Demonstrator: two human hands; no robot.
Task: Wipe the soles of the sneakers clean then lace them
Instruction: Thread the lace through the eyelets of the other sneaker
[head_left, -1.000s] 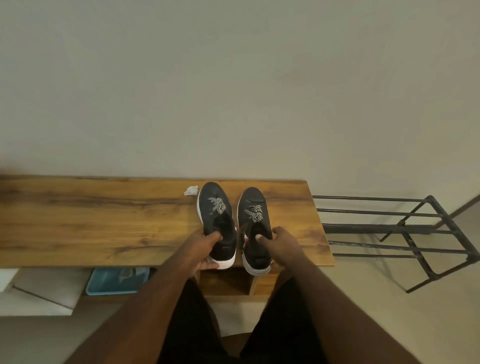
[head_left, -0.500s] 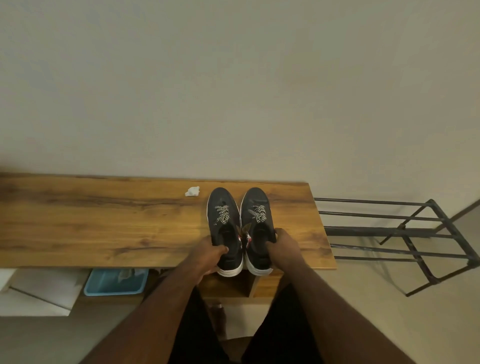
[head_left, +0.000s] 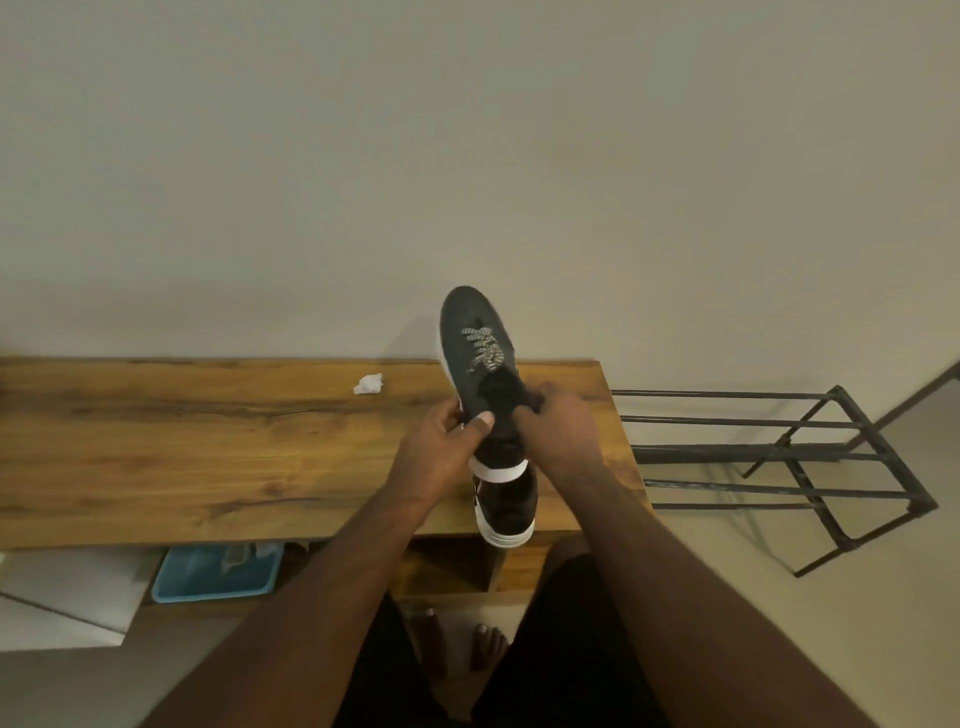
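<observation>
Sneaker (head_left: 475, 353), lifted off the table (head_left: 208, 447) since before, is gripped by left hand (head_left: 441, 447) and right hand (head_left: 558, 431) at centre frame; the second sneaker (head_left: 506, 512) is left at the near edge.

Raised sneaker (head_left: 475, 348): black, white sole, speckled laces, toe pointing away; my left hand (head_left: 441, 444) grips its near left side, thumb on the collar, and my right hand (head_left: 558, 428) grips the right side. Second sneaker (head_left: 506, 506): beneath, heel at the wooden counter (head_left: 182, 447) edge. Crumpled white tissue (head_left: 368, 384): on counter, left. Metal shoe rack (head_left: 779, 457): right. Blue tray (head_left: 218, 571): below the counter.
</observation>
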